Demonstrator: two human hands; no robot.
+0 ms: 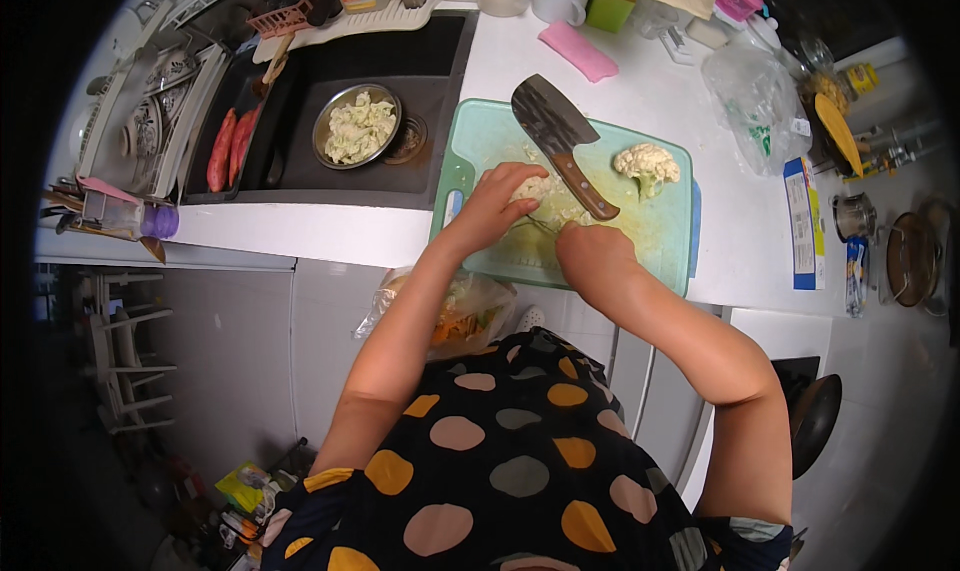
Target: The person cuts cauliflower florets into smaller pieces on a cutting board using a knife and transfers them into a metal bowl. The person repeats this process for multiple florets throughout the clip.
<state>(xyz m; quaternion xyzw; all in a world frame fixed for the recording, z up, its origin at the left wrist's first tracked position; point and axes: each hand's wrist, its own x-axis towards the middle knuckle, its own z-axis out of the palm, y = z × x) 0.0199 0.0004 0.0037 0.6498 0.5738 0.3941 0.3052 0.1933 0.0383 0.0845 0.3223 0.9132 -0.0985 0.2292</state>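
Near the left part of the green cutting board (660,259), my left hand (499,203) holds a piece of cauliflower (531,187) between thumb and fingers. My right hand (596,259) is closed at the board's near side, around what seems to be the handle of a small knife; its thin blade is barely visible towards the cauliflower. A cleaver with a wooden handle (583,184) lies across the board, its blade pointing away. At the board's right rests a larger cauliflower piece (646,167). Cut florets (360,129) fill a metal bowl (321,151) in the sink.
The dark sink (300,188) is left of the board, with red sweet potatoes (221,151) in a tray. A pink cloth (577,51) lies beyond the board, a clear plastic bag (750,113) to its right. A bag of scraps (469,319) hangs below the counter edge.
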